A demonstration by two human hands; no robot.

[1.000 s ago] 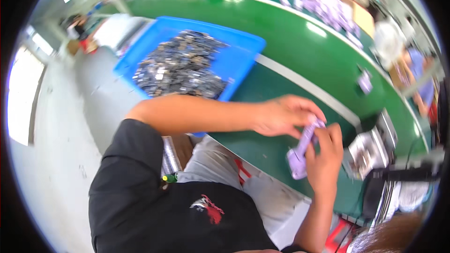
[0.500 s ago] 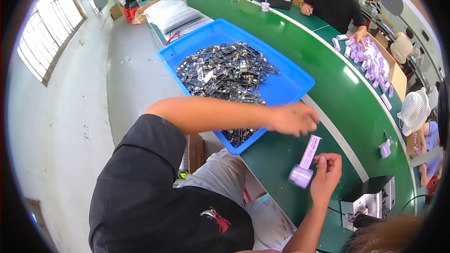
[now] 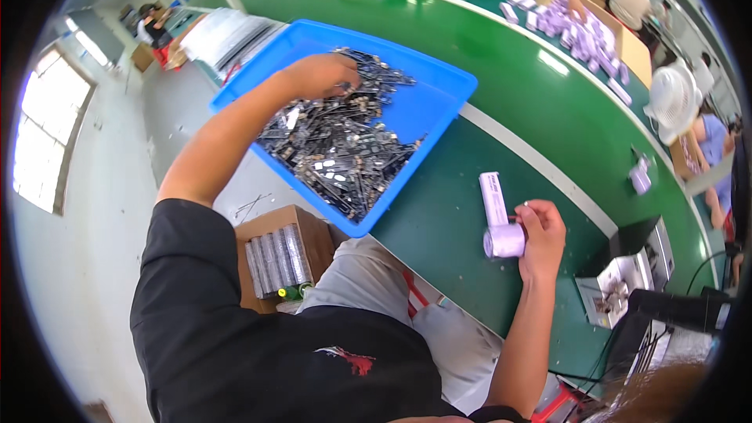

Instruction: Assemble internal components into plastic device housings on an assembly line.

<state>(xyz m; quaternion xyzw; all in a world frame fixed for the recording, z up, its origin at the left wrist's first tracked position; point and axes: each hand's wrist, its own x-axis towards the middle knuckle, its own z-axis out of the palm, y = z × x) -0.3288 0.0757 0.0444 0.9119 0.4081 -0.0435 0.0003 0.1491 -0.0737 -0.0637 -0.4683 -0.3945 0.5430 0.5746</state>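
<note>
Reaching into dark parts (image 3: 337, 149), left hand (image 3: 317, 76) hides its fingertips.

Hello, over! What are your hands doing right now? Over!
Left hand down in blue bin, on the dark small parts. Right hand gripping pale purple piece over green table. Nothing in the way.

the person's left arm stretches forward, bare below a black sleeve, its hand (image 3: 319, 76) palm down with fingers curled in a loose grip. the right forearm rises upright, its hand (image 3: 539, 235) pinching with fingertips toward the left.
</note>
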